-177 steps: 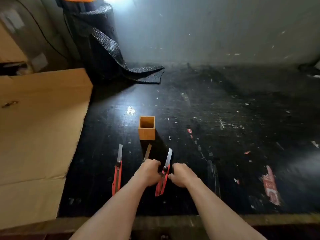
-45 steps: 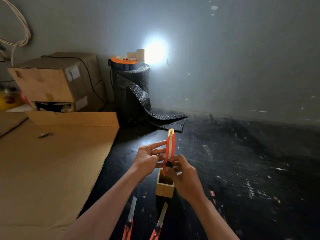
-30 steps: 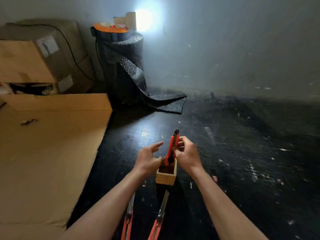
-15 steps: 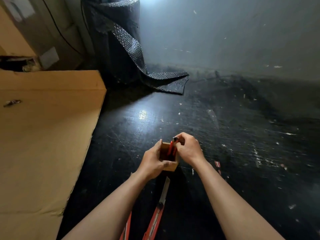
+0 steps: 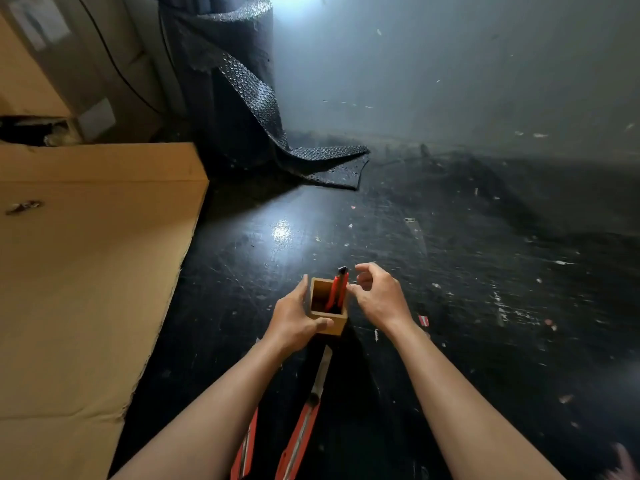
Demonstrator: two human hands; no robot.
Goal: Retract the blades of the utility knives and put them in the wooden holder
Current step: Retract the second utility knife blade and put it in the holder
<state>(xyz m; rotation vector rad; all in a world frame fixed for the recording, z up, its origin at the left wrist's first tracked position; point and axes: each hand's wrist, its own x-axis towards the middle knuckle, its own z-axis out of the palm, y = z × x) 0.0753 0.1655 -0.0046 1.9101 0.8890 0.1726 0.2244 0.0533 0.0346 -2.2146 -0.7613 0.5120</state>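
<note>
A small square wooden holder [image 5: 337, 324] stands on the black table. One red utility knife [image 5: 338, 286] leans upright inside it, dark end up, blade retracted. My left hand [image 5: 294, 320] grips the holder's left and front sides. Just right of the knife, my right hand [image 5: 379, 296] hovers with fingers loosely apart and empty. Two more red utility knives lie between my forearms with blades extended: one [image 5: 304, 415] points at the holder, the other [image 5: 246, 445] is partly hidden by my left arm.
Flat brown cardboard [image 5: 86, 271] covers the table's left side. A roll of black bubble wrap [image 5: 228, 84] stands at the back left, its loose end trailing on the table. Cardboard boxes [image 5: 52, 64] sit behind. The grey wall [image 5: 450, 64] closes off the back.
My right hand has let go of the knife, which now stands in the holder, and drawn slightly right. My left hand still grips the holder.
</note>
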